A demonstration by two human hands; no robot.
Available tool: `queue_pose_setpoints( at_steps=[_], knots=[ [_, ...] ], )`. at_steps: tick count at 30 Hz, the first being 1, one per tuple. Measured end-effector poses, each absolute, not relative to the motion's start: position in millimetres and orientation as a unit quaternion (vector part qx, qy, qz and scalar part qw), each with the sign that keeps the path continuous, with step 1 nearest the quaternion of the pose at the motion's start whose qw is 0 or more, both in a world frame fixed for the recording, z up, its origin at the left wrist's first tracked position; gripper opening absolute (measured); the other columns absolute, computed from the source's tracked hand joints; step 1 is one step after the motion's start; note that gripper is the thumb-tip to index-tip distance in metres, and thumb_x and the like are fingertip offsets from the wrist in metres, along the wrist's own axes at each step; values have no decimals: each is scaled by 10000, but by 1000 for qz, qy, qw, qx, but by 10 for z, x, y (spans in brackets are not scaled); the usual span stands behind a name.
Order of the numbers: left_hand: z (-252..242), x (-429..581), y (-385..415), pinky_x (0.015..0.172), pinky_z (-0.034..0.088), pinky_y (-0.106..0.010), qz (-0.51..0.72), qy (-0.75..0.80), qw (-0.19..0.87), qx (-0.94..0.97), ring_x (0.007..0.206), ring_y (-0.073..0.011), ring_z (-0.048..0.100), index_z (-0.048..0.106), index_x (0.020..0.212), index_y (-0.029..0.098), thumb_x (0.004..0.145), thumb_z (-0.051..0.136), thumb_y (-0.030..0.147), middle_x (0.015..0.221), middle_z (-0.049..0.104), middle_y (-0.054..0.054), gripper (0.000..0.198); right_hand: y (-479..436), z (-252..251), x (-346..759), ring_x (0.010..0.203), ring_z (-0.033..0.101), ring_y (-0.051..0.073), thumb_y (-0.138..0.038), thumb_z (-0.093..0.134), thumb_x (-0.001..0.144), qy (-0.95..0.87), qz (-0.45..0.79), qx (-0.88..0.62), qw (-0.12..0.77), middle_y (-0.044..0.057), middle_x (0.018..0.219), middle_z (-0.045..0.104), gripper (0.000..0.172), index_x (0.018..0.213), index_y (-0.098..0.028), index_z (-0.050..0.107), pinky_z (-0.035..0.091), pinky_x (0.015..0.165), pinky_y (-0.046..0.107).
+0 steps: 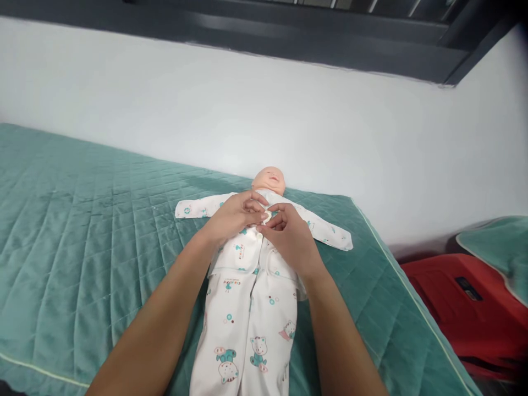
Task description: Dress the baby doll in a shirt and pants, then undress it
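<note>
A baby doll (269,179) lies on its back, dressed in a white printed jacket (237,250) with a front opening and white printed trousers (231,324). Both sleeves stretch out to the sides. At the chest, my left hand (243,212) pinches the jacket's front edge between thumb and fingers. Close against it, my right hand (289,231) pinches the other side of the same opening. A small pale piece of the edge shows between the fingertips. One button (259,236) is visible just below my hands. The fingers partly hide the upper chest.
Beneath the doll is a green quilted cover (103,231), its piped edge running down on the right. A white wall (206,110) stands behind, under a dark window frame (247,33). To the right, a red case or seat (462,308) sits lower down, partly under green cloth (495,247).
</note>
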State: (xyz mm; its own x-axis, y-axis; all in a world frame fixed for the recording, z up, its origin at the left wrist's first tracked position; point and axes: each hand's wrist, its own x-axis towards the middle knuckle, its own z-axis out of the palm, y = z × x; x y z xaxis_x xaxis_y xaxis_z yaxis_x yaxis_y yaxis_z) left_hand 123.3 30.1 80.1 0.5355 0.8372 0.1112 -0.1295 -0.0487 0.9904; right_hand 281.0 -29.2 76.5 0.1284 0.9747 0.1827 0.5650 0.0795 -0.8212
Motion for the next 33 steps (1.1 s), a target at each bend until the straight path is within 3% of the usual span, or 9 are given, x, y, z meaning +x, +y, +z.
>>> queue_pose_setpoints(
  at_steps=[14, 27, 33],
  knots=[
    [917, 1197, 243, 529, 374, -209, 352, 351, 533, 685, 586, -89, 517, 621, 920, 175, 737, 575, 163, 682, 573, 34, 189, -296, 734, 2851, 694, 590, 149, -358, 718, 752, -600, 282, -619, 422, -30, 793, 674, 395, 1113, -277, 580, 458, 651, 291],
    [919, 1200, 231, 507, 334, -211, 348, 358, 530, 686, 568, -84, 479, 627, 931, 178, 719, 563, 145, 652, 523, 47, 224, -328, 743, 2872, 684, 563, 137, -330, 699, 783, -611, 296, -589, 438, -35, 753, 651, 269, 1040, -275, 643, 437, 661, 280],
    [899, 1211, 245, 520, 349, -212, 361, 339, 559, 665, 550, -74, 471, 609, 906, 169, 727, 605, 150, 644, 513, 52, 180, -322, 701, 2917, 709, 563, 142, -382, 697, 800, -603, 321, -566, 461, -19, 776, 652, 287, 1052, -253, 655, 441, 678, 286]
  ],
)
